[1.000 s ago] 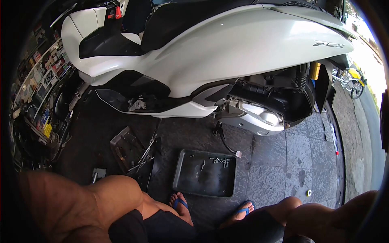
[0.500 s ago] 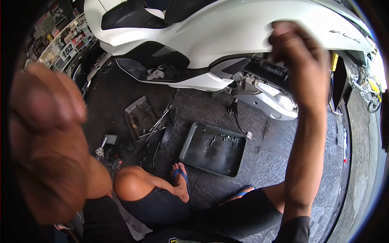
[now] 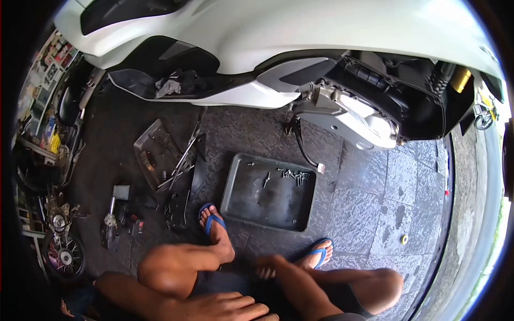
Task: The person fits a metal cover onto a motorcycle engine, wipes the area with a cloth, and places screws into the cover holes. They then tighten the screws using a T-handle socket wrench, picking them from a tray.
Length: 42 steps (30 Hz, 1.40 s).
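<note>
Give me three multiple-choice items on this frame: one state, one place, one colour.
1. Left hand: A grips a wrench; B lies open, holding nothing; C makes a fist.
2. Bolts lie: A in the tray; B in the left hand; C in a bucket.
3. Sandal straps: A red; B blue; C green.

Answers:
1 B: the fingers lie stretched out with nothing in them.
2 A: they cluster near the tray's far edge.
3 B: both sandals show blue straps.
</note>
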Each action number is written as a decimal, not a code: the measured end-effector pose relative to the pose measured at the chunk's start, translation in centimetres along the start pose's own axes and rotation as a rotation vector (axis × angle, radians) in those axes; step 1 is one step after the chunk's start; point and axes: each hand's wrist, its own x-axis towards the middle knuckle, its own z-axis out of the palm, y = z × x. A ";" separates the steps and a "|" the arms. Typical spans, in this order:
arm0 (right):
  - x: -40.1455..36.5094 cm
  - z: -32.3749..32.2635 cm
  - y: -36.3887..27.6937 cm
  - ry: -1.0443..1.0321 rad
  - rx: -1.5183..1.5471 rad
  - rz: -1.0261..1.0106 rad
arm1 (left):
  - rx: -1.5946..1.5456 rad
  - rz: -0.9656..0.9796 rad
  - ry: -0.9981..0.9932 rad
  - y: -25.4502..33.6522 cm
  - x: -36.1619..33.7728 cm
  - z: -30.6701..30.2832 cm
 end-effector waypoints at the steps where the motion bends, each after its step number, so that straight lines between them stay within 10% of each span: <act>1: 1.5 1.7 0.9 -0.052 -0.001 0.015 | 0.127 -0.044 0.065 -1.0 0.0 -0.1; 8: 5.3 4.5 -6.1 -0.182 -0.016 -0.076 | 0.299 -0.015 0.238 -7.2 -0.6 -2.3; 10: 5.8 4.3 -8.2 -0.188 -0.014 -0.100 | 0.257 -0.009 -0.149 -9.4 0.3 -6.2; 15: 5.2 3.9 -8.1 -0.143 0.011 -0.107 | 0.399 0.079 0.007 -16.3 1.5 -4.9; 22: 3.5 2.4 -4.1 0.005 -0.001 -0.019 | 0.191 0.344 -0.237 -10.9 -0.2 -4.1; 30: -9.2 3.0 -1.7 0.773 0.115 -0.125 | 0.209 0.481 -0.018 -5.5 -3.1 -3.4; 37: -14.7 -1.9 -1.0 1.990 0.409 -0.471 | 0.260 0.372 0.040 -4.8 -4.5 -3.0; 42: -17.5 -6.7 -3.2 2.131 0.403 -0.455 | 0.242 0.226 0.101 -8.0 -2.4 -2.6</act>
